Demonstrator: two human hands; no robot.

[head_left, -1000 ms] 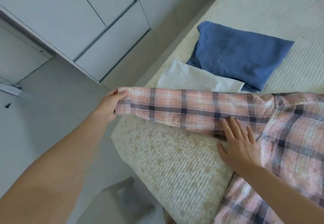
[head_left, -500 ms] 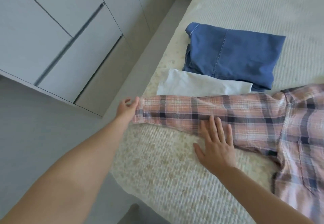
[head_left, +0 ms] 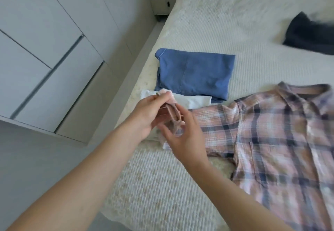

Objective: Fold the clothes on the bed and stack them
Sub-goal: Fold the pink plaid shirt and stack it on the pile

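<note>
Both hands, left (head_left: 144, 117) & right (head_left: 182, 133), pinch soft plaid shirt (head_left: 282, 140) cuff; sleeve runs leftward across ribbed bed (head_left: 153, 185).

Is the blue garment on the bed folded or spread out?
Folded: the blue garment lies as a compact rectangle with layered edges, partly overlapping a white garment.

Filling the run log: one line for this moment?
left hand grips sleeve cuff | right hand pinches cuff | plaid shirt unfolded on bed

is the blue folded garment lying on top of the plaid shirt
No, the blue folded garment lies on the bed beyond the plaid shirt, apart from it.
</note>
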